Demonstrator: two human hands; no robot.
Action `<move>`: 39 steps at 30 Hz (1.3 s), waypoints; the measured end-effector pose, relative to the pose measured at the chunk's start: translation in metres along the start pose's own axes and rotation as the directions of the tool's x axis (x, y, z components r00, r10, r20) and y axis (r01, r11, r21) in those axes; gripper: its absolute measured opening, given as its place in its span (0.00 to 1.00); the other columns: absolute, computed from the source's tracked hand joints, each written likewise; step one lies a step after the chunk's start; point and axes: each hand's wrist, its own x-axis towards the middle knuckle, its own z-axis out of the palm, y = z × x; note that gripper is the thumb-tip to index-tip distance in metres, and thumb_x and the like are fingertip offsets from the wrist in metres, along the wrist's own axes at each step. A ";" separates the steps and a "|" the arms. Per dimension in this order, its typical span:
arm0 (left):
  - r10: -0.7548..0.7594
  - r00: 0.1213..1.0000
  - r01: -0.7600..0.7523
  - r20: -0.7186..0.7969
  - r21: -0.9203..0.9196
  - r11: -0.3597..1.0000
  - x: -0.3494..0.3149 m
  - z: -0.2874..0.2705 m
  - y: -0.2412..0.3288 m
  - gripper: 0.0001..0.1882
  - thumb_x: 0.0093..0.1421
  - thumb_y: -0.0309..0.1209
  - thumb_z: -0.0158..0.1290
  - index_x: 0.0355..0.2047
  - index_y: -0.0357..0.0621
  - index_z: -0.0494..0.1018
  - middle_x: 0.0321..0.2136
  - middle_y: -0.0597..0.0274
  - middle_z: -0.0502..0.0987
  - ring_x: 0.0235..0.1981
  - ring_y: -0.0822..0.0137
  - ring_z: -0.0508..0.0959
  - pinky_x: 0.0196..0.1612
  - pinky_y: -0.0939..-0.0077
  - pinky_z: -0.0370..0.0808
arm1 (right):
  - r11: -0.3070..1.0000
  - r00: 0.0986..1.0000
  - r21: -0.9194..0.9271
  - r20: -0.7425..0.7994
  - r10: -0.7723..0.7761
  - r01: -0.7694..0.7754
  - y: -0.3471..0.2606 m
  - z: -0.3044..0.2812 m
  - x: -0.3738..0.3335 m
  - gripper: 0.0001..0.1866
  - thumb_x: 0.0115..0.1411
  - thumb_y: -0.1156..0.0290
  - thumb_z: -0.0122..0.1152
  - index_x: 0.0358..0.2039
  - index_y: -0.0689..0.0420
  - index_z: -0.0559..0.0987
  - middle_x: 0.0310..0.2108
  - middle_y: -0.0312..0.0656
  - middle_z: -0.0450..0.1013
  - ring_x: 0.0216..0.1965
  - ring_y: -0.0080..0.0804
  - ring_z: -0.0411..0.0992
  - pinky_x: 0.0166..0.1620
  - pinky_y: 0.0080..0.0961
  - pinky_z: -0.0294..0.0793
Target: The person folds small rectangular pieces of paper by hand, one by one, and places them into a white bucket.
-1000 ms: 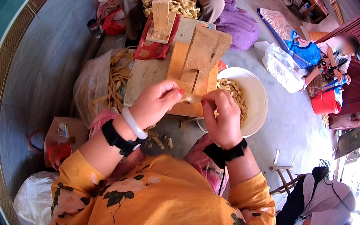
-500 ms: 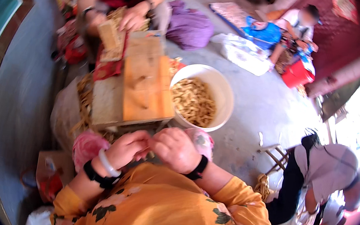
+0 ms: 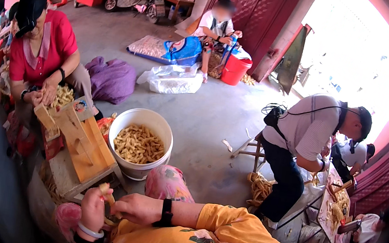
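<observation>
My left hand (image 3: 93,209), with a white bangle and a black band at the wrist, is closed around a small pale-tan piece (image 3: 104,189) whose tip pokes up above the fingers. My right hand (image 3: 136,208), with a black wristband, meets it from the right, its fingers pinched on the same tan strip. What kind of strip it is, I cannot make out. Just beyond my hands stands a low wooden bench (image 3: 84,148) with an orange-brown board and pegs on top. To its right a white bucket (image 3: 169,143) holds many short, knotted-looking tan pieces (image 3: 138,144).
A person in red (image 3: 41,52) sits across the bench, handling similar pieces. Behind the bucket lie a purple cloth bundle (image 3: 110,80) and a white plastic bag (image 3: 173,80). Another person (image 3: 311,127) bends over a table at right, near a stool (image 3: 247,150). A red bucket (image 3: 235,71) stands farther back.
The view has tilted up and turned right, so the bench and bucket sit farther left. My hands have come slightly apart, and the tan piece now shows between them.
</observation>
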 end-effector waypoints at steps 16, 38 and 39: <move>-0.237 0.753 0.626 0.614 -0.559 0.543 -0.014 0.011 0.002 0.08 0.62 0.31 0.48 0.36 0.40 0.70 0.26 0.65 0.72 0.21 0.77 0.70 0.25 0.88 0.65 | 0.722 0.852 0.622 -0.161 0.498 -0.304 0.005 0.000 -0.012 0.05 0.63 0.72 0.53 0.35 0.60 0.74 0.26 0.34 0.73 0.23 0.20 0.73 0.27 0.18 0.73; 0.348 0.937 -0.336 -0.001 0.257 0.906 -0.025 0.038 0.020 0.06 0.56 0.26 0.51 0.35 0.40 0.70 0.28 0.55 0.74 0.29 0.54 0.74 0.33 0.63 0.69 | 0.940 0.886 0.001 -0.334 0.321 -0.340 -0.047 0.003 -0.025 0.11 0.57 0.76 0.53 0.41 0.60 0.69 0.35 0.41 0.70 0.36 0.33 0.70 0.38 0.31 0.70; 0.270 0.962 -0.260 -0.031 0.171 0.950 -0.025 0.042 0.014 0.06 0.58 0.27 0.52 0.34 0.39 0.70 0.28 0.57 0.75 0.28 0.58 0.75 0.30 0.66 0.70 | 0.940 0.884 0.007 -0.335 0.325 -0.342 -0.042 0.006 -0.025 0.11 0.57 0.76 0.53 0.41 0.60 0.69 0.35 0.41 0.70 0.36 0.33 0.70 0.38 0.31 0.70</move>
